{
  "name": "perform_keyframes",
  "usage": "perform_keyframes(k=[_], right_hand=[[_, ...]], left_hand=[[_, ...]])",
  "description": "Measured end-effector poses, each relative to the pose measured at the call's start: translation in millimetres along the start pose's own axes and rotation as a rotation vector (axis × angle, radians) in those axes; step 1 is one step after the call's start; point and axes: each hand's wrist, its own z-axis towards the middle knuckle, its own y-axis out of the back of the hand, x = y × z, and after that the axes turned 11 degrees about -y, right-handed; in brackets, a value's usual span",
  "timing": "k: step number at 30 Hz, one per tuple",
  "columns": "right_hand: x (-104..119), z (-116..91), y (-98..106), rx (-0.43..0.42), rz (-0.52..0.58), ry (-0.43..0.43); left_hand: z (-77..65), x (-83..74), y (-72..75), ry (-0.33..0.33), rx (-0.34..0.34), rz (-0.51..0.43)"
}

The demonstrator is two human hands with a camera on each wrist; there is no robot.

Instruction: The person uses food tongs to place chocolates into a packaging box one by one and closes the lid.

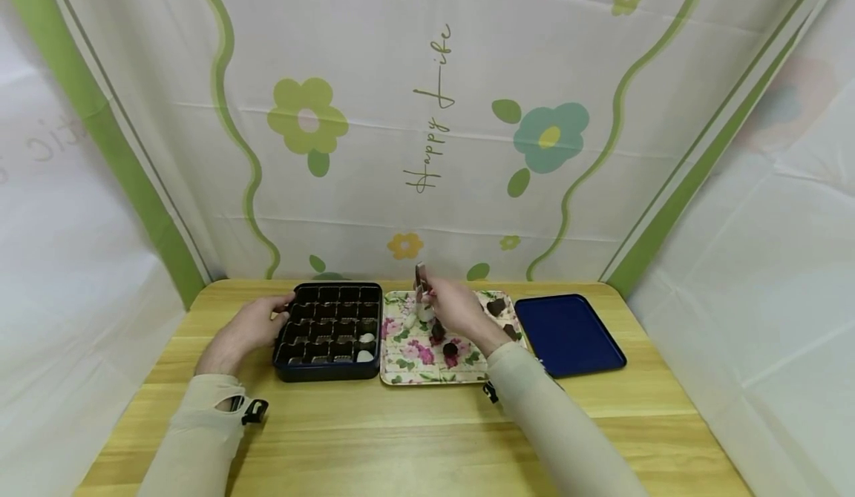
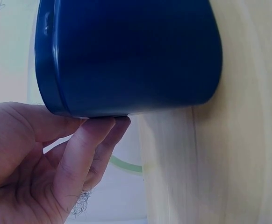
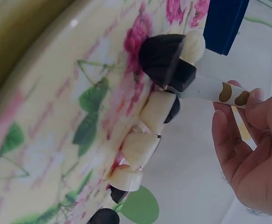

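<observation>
At the left edge of a dark blue box (image 1: 327, 371) with a divided dark insert, my left hand (image 1: 251, 325) rests its fingertips against the outer wall. In the left wrist view, its fingers (image 2: 87, 140) meet that wall near the rim. Over the flowered tray (image 1: 414, 374), my right hand (image 1: 457, 308) grips a slim white utensil (image 3: 211, 88) with gold-brown spots. Its far end is at a dark ridged chocolate (image 3: 157, 53). White pieces (image 3: 140, 149) lie alongside. Two white pieces (image 1: 365, 356) sit in the box's near right compartments; the other compartments look dark.
A flat blue lid (image 1: 568, 334) lies to the right of the flowered tray. More dark chocolates (image 1: 496, 306) are spread on the tray. Everything stands on a wooden table (image 1: 374, 438), with a printed white curtain (image 1: 374, 185) behind and at the sides.
</observation>
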Motion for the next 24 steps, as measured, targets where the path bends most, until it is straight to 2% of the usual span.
perform_keyframes(k=[5, 12, 19, 24], right_hand=[[11.3, 0.5, 9.8, -0.049, 0.015, 0.061], [46.6, -3.0, 19.9, -0.068, 0.055, 0.157], [78.8, -2.7, 11.8, -0.086, 0.038, 0.231], [89.6, 3.1, -1.3, -0.084, 0.016, 0.223]], left_hand=[[0.0, 0.2, 0.9, -0.002, -0.005, 0.005], [-0.4, -0.3, 0.2, -0.038, -0.029, 0.046], [0.5, 0.5, -1.3, -0.037, -0.03, 0.044], [-0.1, 0.4, -1.1, -0.028, -0.03, 0.031]])
